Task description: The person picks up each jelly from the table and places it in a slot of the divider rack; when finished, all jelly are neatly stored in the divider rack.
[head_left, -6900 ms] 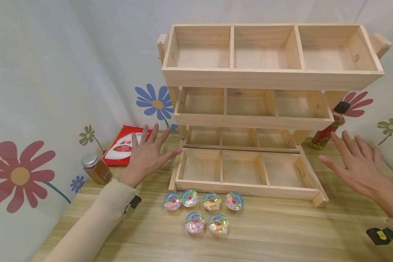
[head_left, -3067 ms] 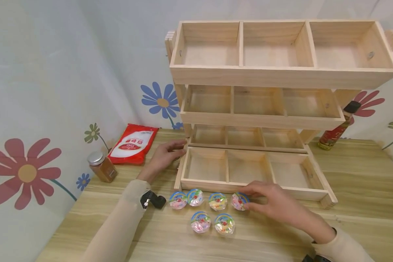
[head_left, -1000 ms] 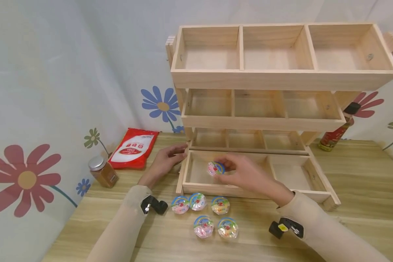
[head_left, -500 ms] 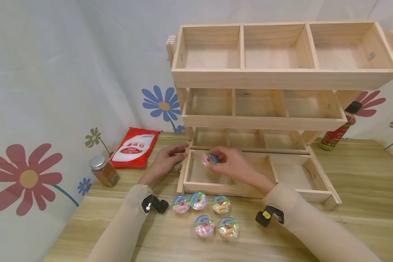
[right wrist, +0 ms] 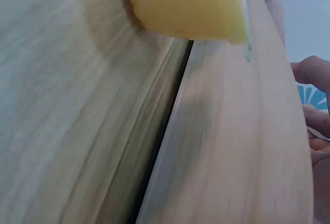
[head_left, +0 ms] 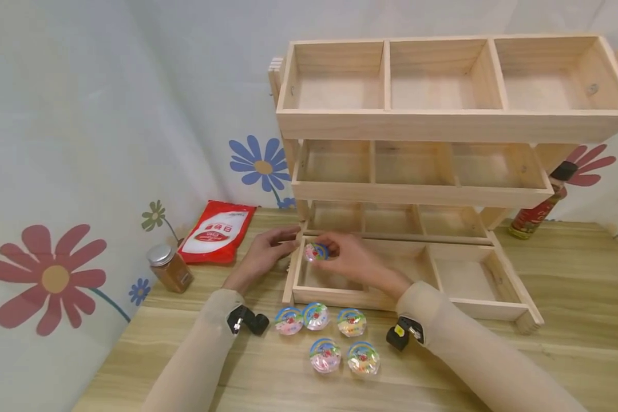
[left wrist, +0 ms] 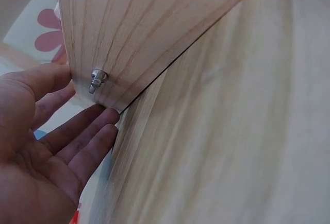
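My right hand (head_left: 347, 257) pinches a pink jelly cup (head_left: 315, 252) with a rainbow-printed lid over the left compartment of the bottom tray in a tiered wooden rack (head_left: 407, 126). At the rack's left side, my left hand (head_left: 265, 254) holds its edge; the left wrist view has the fingertips at the corner of a side panel (left wrist: 129, 38) with a metal bolt. Several more jelly cups (head_left: 325, 356) stand on the table in front of the rack. A yellow jelly cup (right wrist: 188, 5) looms close in the right wrist view, where part of the right hand (right wrist: 317, 110) shows at the edge.
Left of the rack lie a red and white packet (head_left: 216, 233) and a spice jar (head_left: 170, 268) with a silver lid. A dark-capped bottle (head_left: 543, 200) stands behind the rack's right side. A flower-printed curtain (head_left: 108, 114) hangs behind the wooden table (head_left: 134, 355).
My left hand has moved to the rack's side. My right hand has taken the rightmost jelly cup off the table and carried it up and left over the bottom tray's left compartment.
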Demonstrator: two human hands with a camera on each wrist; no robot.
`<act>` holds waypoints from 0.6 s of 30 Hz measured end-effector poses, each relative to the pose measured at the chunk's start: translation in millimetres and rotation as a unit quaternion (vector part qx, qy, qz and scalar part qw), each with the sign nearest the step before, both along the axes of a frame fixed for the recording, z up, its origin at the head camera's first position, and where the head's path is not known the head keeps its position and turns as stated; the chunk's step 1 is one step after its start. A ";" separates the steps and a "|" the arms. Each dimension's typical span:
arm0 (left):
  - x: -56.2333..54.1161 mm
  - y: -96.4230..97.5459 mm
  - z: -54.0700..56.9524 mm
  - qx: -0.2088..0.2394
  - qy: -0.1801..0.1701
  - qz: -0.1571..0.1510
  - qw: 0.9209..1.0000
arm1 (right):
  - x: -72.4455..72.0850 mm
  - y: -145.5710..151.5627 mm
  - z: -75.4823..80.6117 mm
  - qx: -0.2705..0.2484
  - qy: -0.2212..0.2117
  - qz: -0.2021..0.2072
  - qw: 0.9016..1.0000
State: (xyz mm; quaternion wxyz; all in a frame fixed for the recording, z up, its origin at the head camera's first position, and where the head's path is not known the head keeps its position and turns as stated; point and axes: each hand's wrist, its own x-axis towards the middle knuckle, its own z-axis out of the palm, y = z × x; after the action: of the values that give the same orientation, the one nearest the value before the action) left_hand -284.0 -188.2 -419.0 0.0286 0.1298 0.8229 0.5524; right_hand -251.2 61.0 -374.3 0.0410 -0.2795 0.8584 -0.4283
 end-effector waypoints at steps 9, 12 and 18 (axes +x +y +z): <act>-2.3 1.6 -1.3 0.003 -0.002 -0.002 1.000 | -8.5 -5.8 -7.1 0.018 0.025 -0.005 1.000; -1.5 1.6 -0.8 0.002 0.001 -0.002 1.000 | -10.9 -5.1 -9.4 0.027 0.025 -0.012 0.999; 0.8 -0.6 0.1 0.000 -0.001 -0.002 1.000 | -15.2 -6.3 -13.3 0.041 0.017 -0.022 0.999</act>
State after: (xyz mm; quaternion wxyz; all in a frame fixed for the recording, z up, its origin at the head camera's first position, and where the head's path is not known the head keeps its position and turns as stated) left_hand -283.2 -188.8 -418.9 0.0302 0.1306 0.8228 0.5523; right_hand -266.4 54.7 -387.6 0.0287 -0.2655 0.8816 -0.3892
